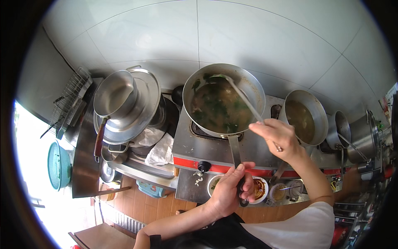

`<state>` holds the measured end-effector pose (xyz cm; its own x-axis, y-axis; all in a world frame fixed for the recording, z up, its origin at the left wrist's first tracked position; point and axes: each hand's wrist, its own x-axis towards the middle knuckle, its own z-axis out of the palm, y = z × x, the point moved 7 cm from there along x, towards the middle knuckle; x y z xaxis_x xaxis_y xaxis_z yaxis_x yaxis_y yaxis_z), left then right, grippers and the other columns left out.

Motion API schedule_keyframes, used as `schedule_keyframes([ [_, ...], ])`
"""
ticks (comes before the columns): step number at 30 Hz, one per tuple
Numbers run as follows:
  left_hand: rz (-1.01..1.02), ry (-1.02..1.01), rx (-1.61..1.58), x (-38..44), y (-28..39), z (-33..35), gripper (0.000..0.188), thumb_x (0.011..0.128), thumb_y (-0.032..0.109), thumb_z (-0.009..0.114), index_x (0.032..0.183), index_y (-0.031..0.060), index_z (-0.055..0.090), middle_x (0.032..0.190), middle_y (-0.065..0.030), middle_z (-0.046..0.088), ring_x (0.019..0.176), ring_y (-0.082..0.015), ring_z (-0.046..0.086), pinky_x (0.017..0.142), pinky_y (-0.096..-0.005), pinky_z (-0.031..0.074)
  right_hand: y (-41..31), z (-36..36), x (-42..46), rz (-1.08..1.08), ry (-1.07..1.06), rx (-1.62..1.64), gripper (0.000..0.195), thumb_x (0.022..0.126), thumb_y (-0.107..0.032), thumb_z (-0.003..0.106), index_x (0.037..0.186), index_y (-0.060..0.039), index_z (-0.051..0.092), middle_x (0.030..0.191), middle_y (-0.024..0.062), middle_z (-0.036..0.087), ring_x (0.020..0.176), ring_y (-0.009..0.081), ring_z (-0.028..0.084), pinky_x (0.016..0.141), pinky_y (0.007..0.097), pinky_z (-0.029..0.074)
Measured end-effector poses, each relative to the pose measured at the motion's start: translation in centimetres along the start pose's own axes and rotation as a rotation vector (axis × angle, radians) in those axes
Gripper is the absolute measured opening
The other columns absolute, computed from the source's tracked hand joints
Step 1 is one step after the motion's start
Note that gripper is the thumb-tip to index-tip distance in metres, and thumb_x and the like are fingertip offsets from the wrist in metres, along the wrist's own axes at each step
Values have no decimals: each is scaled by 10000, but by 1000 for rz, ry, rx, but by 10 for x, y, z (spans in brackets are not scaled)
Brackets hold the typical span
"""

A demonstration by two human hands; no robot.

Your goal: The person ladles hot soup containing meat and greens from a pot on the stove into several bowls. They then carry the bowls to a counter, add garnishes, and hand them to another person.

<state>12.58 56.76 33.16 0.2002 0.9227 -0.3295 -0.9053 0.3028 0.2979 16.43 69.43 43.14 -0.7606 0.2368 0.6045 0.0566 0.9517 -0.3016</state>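
Note:
A large metal saucepan [256, 90] stands on a burner of the steel gas stove [192, 146], holding brown broth with dark green leaves [217, 104]. My left hand [228, 191] is wrapped around the pan's long handle [234, 151]. In my right hand [279, 140] is the shaft of a metal ladle [245, 99], its bowl dipped among the leaves at the far left side of the pan. Below the stove front, partly behind my left hand, sit a white bowl [211, 183] with something green inside and another bowl [264, 183] with dark red sauce.
To the right are a second pan of broth [320, 119], a smaller pot [334, 127] and a tall steel stockpot [362, 140]. On the left, an empty saucepan [115, 90] rests on a large lid [146, 93]. White cloths [160, 151] lie beside it. A teal colander [59, 166] is farther left.

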Motion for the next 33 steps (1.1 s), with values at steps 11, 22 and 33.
schedule_keyframes([
  [11,84,87,30,-4,-9,-10,267,979,312,344,1077,91,459,569,22,264,430,-71,239,354,-210,270,-26,-30,-8,-43,-49,106,264,702,44,616,942,-57,665,773,107,611,628,213,600,525,285,494],
  [22,114,87,90,-6,-23,-33,308,975,331,359,1107,71,456,554,18,290,411,-65,252,345,-213,257,-10,-23,-33,14,124,-32,274,735,102,582,990,12,626,819,143,638,683,244,635,591,292,518],
  [33,124,122,127,-6,-27,-46,344,958,372,390,1099,73,487,524,17,278,408,-66,244,337,-210,239,-6,-14,-50,320,131,478,160,859,15,531,996,44,607,871,168,650,728,211,654,634,280,533],
])
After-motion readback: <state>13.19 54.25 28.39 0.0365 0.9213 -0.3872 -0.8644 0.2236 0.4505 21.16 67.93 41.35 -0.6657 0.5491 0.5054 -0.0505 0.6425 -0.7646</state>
